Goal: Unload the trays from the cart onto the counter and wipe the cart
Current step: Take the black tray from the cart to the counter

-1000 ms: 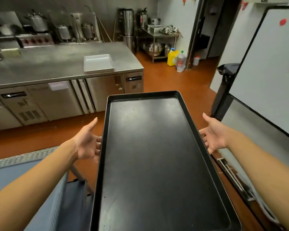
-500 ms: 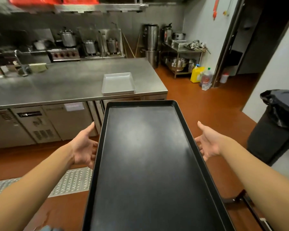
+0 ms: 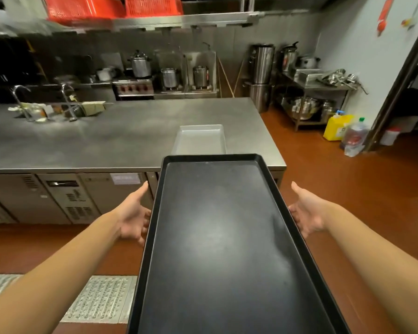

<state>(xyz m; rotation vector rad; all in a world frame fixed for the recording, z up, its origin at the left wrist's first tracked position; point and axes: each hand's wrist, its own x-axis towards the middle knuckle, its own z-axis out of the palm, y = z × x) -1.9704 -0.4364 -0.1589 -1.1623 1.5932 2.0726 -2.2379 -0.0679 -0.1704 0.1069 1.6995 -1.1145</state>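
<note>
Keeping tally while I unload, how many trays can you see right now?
2. A black tray carried between both hands, and a metal tray lying on the counter. The cart is out of view.

Place: it was a commercial kitchen, of the restaurant or catering kind.
Work surface: a long stainless steel counter (image 3: 121,138) stood over refrigerated cabinets with vent grilles (image 3: 79,203).
Cooking line: steel stockpots (image 3: 169,77) sat on burners along the steel-clad back wall.
Washing: 2 gooseneck taps (image 3: 67,100) rose at the counter's far left.
Storage: red crates (image 3: 111,6) sat on an overhead shelf, and a steel rack (image 3: 321,97) held bowls and pans.
Floor: it was seamless red-brown (image 3: 348,179), with a metal drain grate (image 3: 101,300).
</note>
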